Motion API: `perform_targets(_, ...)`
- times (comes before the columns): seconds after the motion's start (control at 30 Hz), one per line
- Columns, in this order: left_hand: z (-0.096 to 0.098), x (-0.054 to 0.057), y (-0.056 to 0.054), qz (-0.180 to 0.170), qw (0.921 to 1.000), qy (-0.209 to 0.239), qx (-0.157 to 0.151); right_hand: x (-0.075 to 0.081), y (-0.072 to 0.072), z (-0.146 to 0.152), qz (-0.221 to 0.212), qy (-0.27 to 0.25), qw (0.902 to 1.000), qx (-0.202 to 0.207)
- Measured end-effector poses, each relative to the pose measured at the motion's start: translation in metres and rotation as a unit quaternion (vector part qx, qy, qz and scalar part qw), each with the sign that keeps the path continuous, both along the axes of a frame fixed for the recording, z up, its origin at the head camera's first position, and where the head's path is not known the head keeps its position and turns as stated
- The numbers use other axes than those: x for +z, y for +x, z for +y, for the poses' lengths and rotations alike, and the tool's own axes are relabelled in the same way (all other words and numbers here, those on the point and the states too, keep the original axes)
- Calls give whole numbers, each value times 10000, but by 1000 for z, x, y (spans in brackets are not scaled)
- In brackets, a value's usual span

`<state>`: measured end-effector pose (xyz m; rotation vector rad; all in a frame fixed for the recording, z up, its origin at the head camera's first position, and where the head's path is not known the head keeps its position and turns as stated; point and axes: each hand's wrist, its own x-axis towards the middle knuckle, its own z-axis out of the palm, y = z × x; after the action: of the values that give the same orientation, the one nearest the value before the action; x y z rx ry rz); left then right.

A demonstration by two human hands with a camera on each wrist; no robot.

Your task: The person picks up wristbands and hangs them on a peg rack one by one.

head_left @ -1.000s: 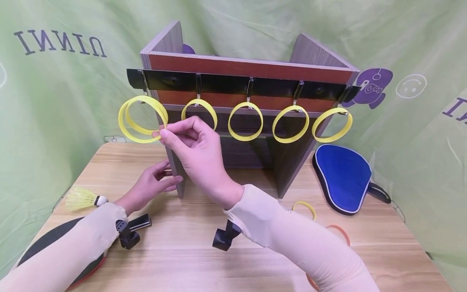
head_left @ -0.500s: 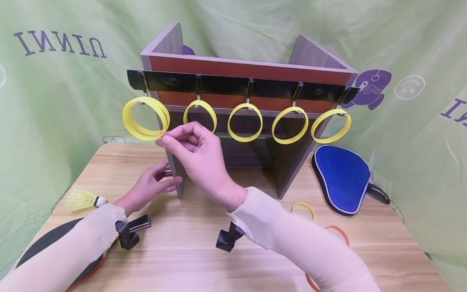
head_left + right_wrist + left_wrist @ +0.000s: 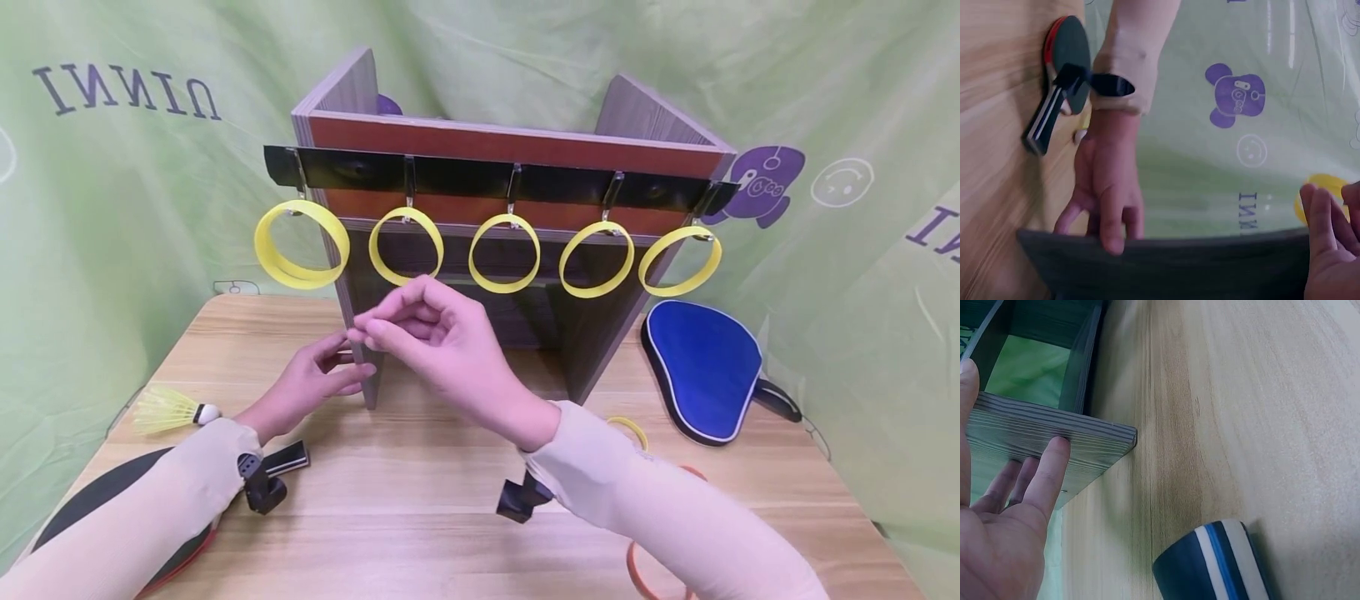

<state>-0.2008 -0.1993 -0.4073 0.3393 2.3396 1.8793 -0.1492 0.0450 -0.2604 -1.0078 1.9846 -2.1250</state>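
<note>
My right hand (image 3: 450,350) is in front of the wooden shelf (image 3: 517,133), below the hooks. Its fingers are loosely bent, with nothing between them. Yellow bands hang from a black hook strip (image 3: 461,179). Two nearly overlapping yellow bands (image 3: 341,250) are on the leftmost hook, closest to this hand with the single yellow band (image 3: 372,250) beside them. Low on the left, my left hand (image 3: 296,387) holds the front edge of the shelf's side panel (image 3: 1041,425). Its thumb lies across the edge and the other fingers are at the outer face, as the right wrist view also shows.
A blue paddle case (image 3: 705,367) lies at the right. One yellow band (image 3: 633,432) and orange bands (image 3: 636,571) are on the table, partly covered by the right sleeve. A shuttlecock (image 3: 176,410) and a table tennis paddle (image 3: 97,487) lie left.
My right hand has let go of the band at the leftmost hook and drawn down and right. The two bands there swung closer together. The left hand stays put.
</note>
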Motion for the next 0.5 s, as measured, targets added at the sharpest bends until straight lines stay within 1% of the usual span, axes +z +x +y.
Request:
perform_targets(0.13,1,0,-1,-62,10000,4,-21,-4,2,27,126,528,9982,243)
perform_targets(0.27,0,1,-1,-141,9999,-11,-12,-12,3,58,141,1079,9935,343)
perform_targets(0.4,-1,1,-1,-156,9999,10,1,-26,2,93,45,1422,9891,380)
perform_targets(0.5,0,1,-1,-143,9999,13,-11,-39,0,123,-55,1640,9861,276)
